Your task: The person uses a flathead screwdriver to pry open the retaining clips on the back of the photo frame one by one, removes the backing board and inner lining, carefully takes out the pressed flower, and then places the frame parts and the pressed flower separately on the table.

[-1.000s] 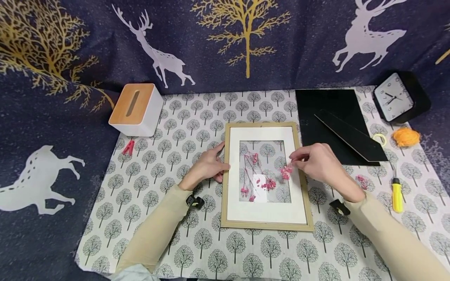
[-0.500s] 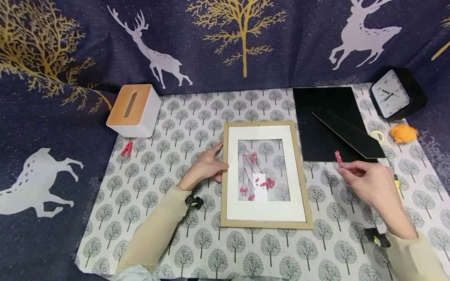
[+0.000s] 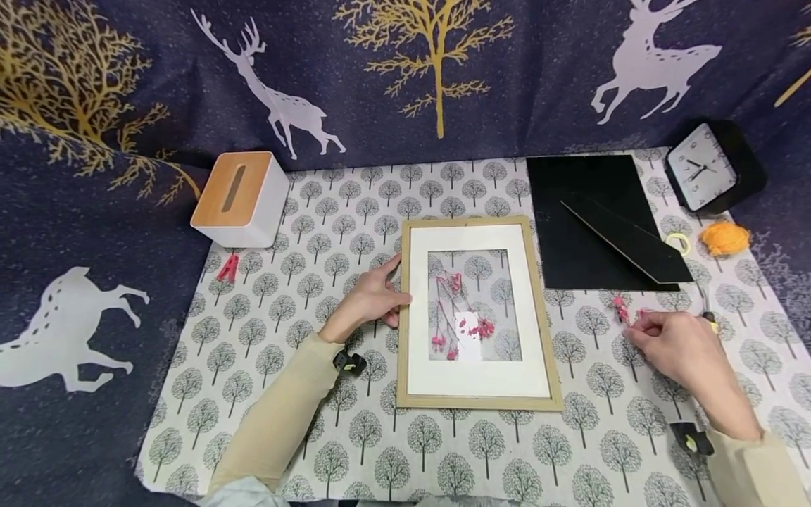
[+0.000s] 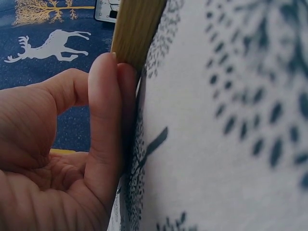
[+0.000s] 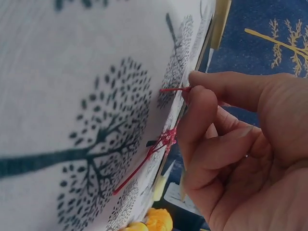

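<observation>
A light wooden picture frame [image 3: 478, 403] with a white mat [image 3: 478, 380] lies in the middle of the table. Pink dried flower sprigs [image 3: 484, 329] are spread inside the mat's opening. At the frame's left side, my left hand [image 3: 370, 299] presses its edge with extended index finger and thumb. My right hand [image 3: 674, 345], low over the cloth right of the frame, pinches a pink flower sprig [image 3: 619, 308] between thumb and index finger; its thin red stem [image 5: 172, 89] shows in the right wrist view. Another pink sprig [image 5: 167, 138] lies on the cloth close by.
Black boards [image 3: 589, 225] lie behind my right hand. Near them are a clock [image 3: 703, 169], a yellow tape ring [image 3: 678, 244], an orange bundle [image 3: 725, 238] and a partly hidden screwdriver [image 3: 712, 322]. A tissue box [image 3: 266, 218] and a red clip [image 3: 228, 268] sit at left.
My right hand has carried a pink sprig from over the mat to the right, then lowered it toward the cloth beside another sprig. My left hand stays at the frame's edge.
</observation>
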The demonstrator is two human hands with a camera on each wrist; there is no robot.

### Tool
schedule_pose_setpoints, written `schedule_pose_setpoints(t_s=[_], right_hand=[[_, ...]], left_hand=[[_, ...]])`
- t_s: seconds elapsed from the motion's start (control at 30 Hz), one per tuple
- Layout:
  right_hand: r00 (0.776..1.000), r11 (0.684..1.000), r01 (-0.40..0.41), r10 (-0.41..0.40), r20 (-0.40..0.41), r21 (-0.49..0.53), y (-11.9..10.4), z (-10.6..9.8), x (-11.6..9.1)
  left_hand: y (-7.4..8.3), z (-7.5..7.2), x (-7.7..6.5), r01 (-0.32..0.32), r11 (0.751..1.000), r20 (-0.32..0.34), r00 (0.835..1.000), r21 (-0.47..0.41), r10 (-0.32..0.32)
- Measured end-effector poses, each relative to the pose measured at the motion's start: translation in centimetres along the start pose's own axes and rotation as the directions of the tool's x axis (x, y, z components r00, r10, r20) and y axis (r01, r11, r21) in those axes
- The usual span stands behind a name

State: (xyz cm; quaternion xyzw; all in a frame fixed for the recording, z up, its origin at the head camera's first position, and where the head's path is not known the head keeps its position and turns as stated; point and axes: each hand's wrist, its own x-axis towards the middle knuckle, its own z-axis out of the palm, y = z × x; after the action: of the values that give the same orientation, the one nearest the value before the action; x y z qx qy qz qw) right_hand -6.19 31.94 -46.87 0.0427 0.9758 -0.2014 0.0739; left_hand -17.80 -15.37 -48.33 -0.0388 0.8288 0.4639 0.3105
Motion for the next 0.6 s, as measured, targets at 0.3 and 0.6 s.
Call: schedule_pose_setpoints(t_s=[0.3,0.6], right_hand=[[0.998,0.999,-0.034,0.036,0.060,-0.023,0.43,-0.43,0.15],[0.997,0.998,-0.034,0.038,0.072,-0.061,0.38,-0.90,0.28]], left_hand=[[0.01,0.01,-0.34,0.008,1.000,0.007,1.000,-0.002,-0.007],[0.08,0.01,-0.51,0.003,1.000,0.013,1.000,-0.001,-0.003]])
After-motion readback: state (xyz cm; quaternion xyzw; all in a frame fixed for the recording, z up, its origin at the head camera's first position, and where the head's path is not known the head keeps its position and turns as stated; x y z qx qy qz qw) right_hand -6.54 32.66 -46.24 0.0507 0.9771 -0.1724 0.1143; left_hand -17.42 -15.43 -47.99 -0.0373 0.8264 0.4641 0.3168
